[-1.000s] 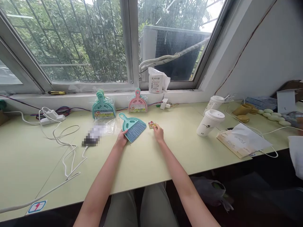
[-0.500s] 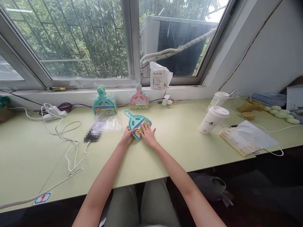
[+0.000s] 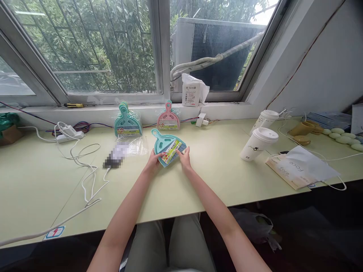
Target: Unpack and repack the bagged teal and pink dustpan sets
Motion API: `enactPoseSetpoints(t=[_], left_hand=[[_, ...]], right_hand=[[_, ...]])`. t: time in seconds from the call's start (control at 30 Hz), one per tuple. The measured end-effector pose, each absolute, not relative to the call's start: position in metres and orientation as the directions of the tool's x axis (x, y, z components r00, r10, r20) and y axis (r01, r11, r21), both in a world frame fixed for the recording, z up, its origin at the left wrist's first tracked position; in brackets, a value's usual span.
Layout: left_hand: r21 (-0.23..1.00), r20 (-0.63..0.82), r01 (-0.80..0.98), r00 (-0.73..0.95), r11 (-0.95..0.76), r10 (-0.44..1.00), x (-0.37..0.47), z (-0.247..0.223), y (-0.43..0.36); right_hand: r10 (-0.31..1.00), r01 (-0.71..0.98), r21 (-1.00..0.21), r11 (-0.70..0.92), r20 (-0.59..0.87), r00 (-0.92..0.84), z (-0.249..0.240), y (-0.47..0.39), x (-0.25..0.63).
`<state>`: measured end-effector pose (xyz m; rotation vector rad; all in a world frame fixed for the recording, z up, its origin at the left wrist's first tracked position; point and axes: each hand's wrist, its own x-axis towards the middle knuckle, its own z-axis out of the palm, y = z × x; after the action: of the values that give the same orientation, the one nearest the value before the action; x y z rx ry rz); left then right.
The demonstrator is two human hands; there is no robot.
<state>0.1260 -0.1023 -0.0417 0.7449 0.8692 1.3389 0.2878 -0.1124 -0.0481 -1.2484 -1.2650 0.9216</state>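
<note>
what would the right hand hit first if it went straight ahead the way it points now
The teal dustpan and brush, right up at the right hand, though depth is unclear from this view.

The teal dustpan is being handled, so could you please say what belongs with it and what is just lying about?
In use: teal dustpan, brush, label; probably stacked teal sets, pink set.
Lying about: white lidded cups, power strip, tissue pack.

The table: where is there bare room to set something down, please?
Bare patches lie between the right hand and the nearer white cup, and between the white cables and the left forearm. It is crowded back left, around the power strip, and right, around the tissue pack.
</note>
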Motion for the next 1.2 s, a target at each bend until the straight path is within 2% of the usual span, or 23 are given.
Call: enactPoseSetpoints(t=[0.07,0.13,0.23,0.3,0.37,0.43,0.5,0.53,0.6,0.67,0.77,1.0,1.1,1.2], left_hand=[[0.862,-0.093,-0.494,0.064,0.112,0.994,0.123,-0.04,-0.103],[0.869,-0.08,-0.479,0.11,0.124,0.991,0.121,-0.038,-0.104],[0.904,-0.048,-0.411,0.169,0.115,0.984,0.117,-0.031,-0.105],[0.954,-0.02,-0.295,0.133,0.058,0.991,0.113,-0.027,-0.105],[0.99,0.078,-0.114,-0.041,-0.082,0.996,0.107,-0.025,-0.103],[0.965,0.261,0.113,-0.265,-0.239,0.928,0.097,-0.027,-0.1],[0.909,0.395,0.298,-0.395,-0.291,0.829,0.084,-0.033,-0.096],[0.897,0.409,0.347,-0.416,-0.274,0.812,0.078,-0.037,-0.095],[0.907,0.347,0.371,-0.398,-0.197,0.849,0.068,-0.044,-0.093],[0.921,0.254,0.368,-0.311,-0.13,0.916,0.064,-0.049,-0.093],[0.932,0.181,0.347,-0.198,-0.104,0.963,0.069,-0.049,-0.093],[0.981,0.165,0.152,-0.356,-0.117,0.92,0.074,-0.045,-0.093],[0.974,0.156,0.212,-0.394,-0.076,0.906,0.069,-0.045,-0.094],[0.937,0.238,0.335,-0.398,-0.101,0.886,0.069,-0.042,-0.096]], right_hand=[[0.999,-0.192,-0.981,0.033,0.025,0.041,-0.048,-0.112,0.289],[0.998,-0.399,-0.915,-0.061,-0.07,0.007,-0.046,-0.113,0.288],[0.995,-0.521,-0.85,-0.083,-0.104,0.011,-0.043,-0.116,0.286],[0.995,-0.554,-0.829,-0.073,-0.099,0.017,-0.041,-0.117,0.287],[0.995,-0.568,-0.821,-0.055,-0.092,0.037,-0.04,-0.117,0.289],[0.994,-0.565,-0.824,-0.043,-0.093,0.059,-0.04,-0.116,0.292],[0.992,-0.555,-0.831,-0.042,-0.103,0.079,-0.04,-0.116,0.295],[0.991,-0.55,-0.834,-0.044,-0.108,0.085,-0.04,-0.116,0.296],[0.99,-0.546,-0.837,-0.046,-0.113,0.089,-0.04,-0.115,0.297],[0.99,-0.537,-0.842,-0.053,-0.114,0.079,-0.04,-0.115,0.298],[0.991,-0.5,-0.861,-0.095,-0.129,0.033,-0.041,-0.115,0.302],[0.972,-0.397,-0.887,-0.236,-0.224,-0.075,-0.042,-0.11,0.317],[0.962,-0.355,-0.895,-0.27,-0.235,-0.138,-0.042,-0.108,0.324],[0.964,-0.343,-0.903,-0.257,-0.215,-0.156,-0.04,-0.107,0.33]])
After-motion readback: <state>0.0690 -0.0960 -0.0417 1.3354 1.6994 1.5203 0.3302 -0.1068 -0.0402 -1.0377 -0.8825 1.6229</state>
